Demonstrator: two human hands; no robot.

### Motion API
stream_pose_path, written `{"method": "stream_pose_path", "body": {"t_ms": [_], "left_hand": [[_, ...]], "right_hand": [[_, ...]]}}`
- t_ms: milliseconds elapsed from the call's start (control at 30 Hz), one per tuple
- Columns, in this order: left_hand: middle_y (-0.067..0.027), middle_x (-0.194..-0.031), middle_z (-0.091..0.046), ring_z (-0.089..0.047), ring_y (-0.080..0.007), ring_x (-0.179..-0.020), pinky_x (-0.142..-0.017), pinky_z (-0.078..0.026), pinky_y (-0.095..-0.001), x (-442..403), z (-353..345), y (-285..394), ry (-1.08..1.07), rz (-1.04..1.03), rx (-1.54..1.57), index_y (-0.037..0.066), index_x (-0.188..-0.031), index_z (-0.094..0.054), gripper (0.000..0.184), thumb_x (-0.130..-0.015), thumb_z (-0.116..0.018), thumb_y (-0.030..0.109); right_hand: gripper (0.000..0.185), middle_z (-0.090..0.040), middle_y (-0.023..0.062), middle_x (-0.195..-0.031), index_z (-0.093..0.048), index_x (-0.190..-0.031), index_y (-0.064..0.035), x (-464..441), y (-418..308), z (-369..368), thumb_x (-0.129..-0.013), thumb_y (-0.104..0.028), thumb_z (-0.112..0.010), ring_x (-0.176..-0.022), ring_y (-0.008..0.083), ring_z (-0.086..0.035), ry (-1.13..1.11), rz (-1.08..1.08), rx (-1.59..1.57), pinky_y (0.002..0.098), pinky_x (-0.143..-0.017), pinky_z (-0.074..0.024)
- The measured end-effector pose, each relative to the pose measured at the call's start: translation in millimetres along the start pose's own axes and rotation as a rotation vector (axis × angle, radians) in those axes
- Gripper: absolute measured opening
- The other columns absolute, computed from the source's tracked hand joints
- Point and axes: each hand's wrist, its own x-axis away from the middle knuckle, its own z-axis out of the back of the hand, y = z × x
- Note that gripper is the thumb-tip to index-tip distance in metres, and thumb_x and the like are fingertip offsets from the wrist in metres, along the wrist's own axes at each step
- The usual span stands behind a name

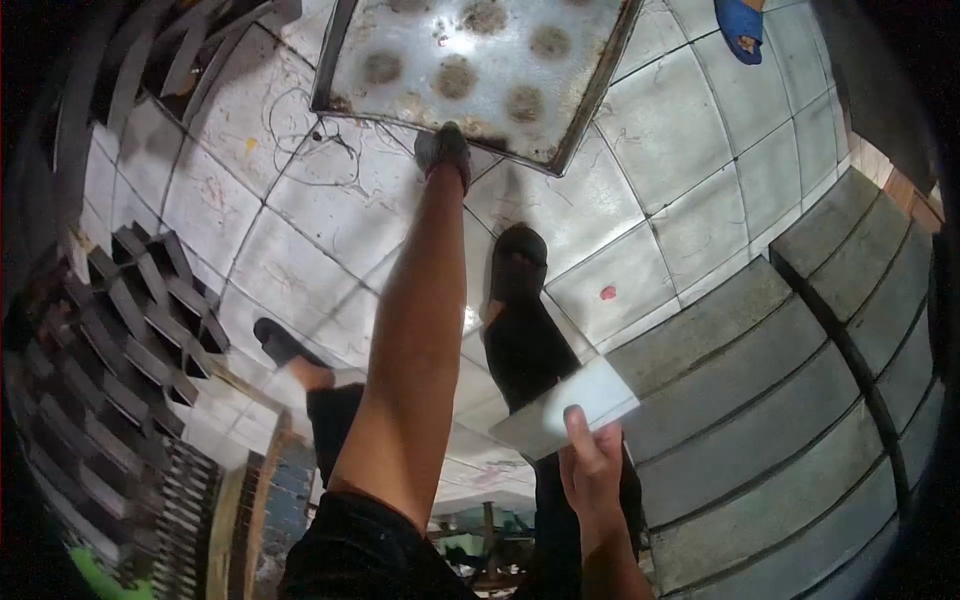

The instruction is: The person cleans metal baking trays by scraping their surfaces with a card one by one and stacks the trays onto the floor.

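From the lower right, my right hand (592,468) reaches up with its fingers closed around the near edge of a flat rectangular pale piece (603,384). The thumb lies on top of the piece, whose right part is brightly lit. It is beside a stack of long grey blocks (740,410) and overlaps a dark trouser leg (528,345). My left hand is out of view.
A bare leg (415,320) stretches toward a metal tray (490,75) with round dark spots. Other feet show in dark footwear (519,258) and a blue sandal (741,30). Dark stacked pieces (100,370) stand left. Thin wire (325,140) lies on the tiled floor (690,150).
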Motion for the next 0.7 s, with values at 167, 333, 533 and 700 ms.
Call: {"method": "stream_pose_path", "body": {"t_ms": [167, 333, 533, 700], "left_hand": [[-0.0017, -0.087, -0.065, -0.061, -0.014, -0.074, -0.072, -0.052, -0.0301, 160.3, 55.9, 83.0, 0.032, -0.224, 0.715, 0.008, -0.091, -0.065, 0.012, -0.086, -0.073, 0.015], [-0.0035, -0.103, -0.069, -0.062, -0.0169, -0.097, -0.091, -0.05, -0.0342, 335.1, 239.1, 87.5, 0.04, -0.314, 0.514, 0.005, -0.115, -0.068, 0.026, -0.103, -0.058, 0.026], [-0.0113, -0.114, -0.062, -0.063, -0.0229, -0.1, -0.084, -0.056, -0.035, 487.4, 431.2, 19.3, 0.412, -0.354, 0.546, 0.016, -0.154, -0.029, 0.069, -0.095, -0.066, 0.01], [-0.008, -0.134, -0.052, -0.056, -0.022, -0.113, -0.095, -0.052, -0.0354, 475.0, 515.8, -57.8, 0.505, -0.372, 0.444, 0.011, -0.153, -0.03, 0.091, -0.077, -0.08, -0.001]], "right_hand": [[0.033, -0.065, 0.0023, -0.114, -0.054, -0.135, -0.0027, 15.7, -0.4, -18.6, -0.104, -0.008, -0.061, -0.104, 0.013, -0.062, -0.157, -0.003, 0.025, 0.0307, -0.091, -0.0476], [0.029, -0.07, 0.0006, -0.112, -0.062, -0.126, -0.0012, 52.0, 25.3, -68.6, -0.101, -0.014, -0.069, -0.103, 0.0084, -0.062, -0.409, 0.037, 0.439, 0.0297, -0.091, -0.0487], [0.031, -0.069, 0.0263, -0.111, -0.06, -0.129, 0.0005, 82.4, 131.3, -205.8, -0.102, -0.015, -0.059, -0.106, 0.043, -0.068, -0.757, 0.397, 1.105, 0.0437, -0.089, -0.0534], [0.04, -0.067, 0.0243, -0.119, -0.058, -0.133, -0.0022, 74.2, 303.5, -272.3, -0.092, -0.005, -0.06, -0.105, 0.0452, -0.067, -1.064, 0.424, 1.483, 0.0513, -0.089, -0.0549]]}}
